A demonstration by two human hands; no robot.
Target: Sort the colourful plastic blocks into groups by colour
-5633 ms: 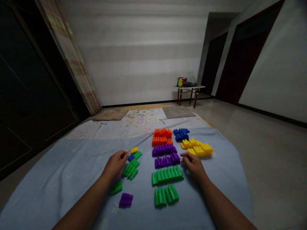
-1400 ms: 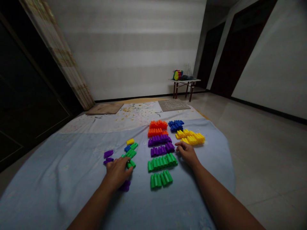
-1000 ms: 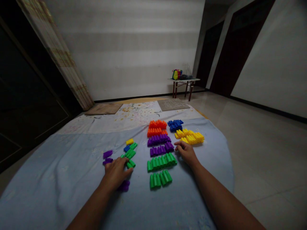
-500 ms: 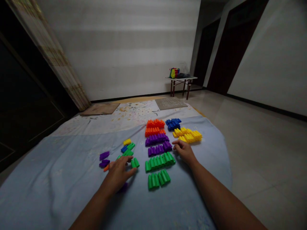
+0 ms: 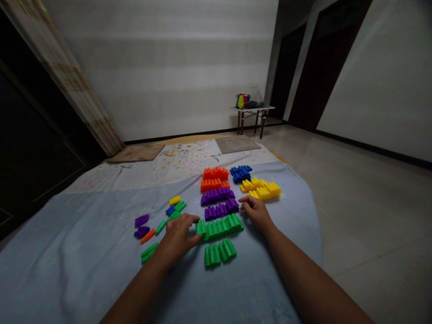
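Observation:
My left hand (image 5: 182,235) pinches a pair of green bullet-shaped plastic pieces (image 5: 201,229) between thumb and fingers, at the left end of the upper green row (image 5: 221,228). My right hand (image 5: 256,211) hovers by the right end of the lower purple row (image 5: 221,210), fingers loosely bent and apart, holding nothing that I can see. A shorter green row (image 5: 220,253) lies nearest me. Beyond the lower purple row lie another purple row (image 5: 218,195), orange rows (image 5: 215,178), a blue cluster (image 5: 240,173) and yellow rows (image 5: 265,190).
Loose pieces lie left of my left hand: purple (image 5: 141,220), orange (image 5: 147,236), green (image 5: 149,253), blue (image 5: 170,210) and yellow (image 5: 174,200). A blue cloth (image 5: 101,252) covers the surface. Two mats (image 5: 238,144) lie at its far end. A small table (image 5: 253,108) stands beyond.
My left hand has moved right, bringing the green pair up against the left end of the upper green row. My right hand stays beside the purple row. The view has shifted slightly.

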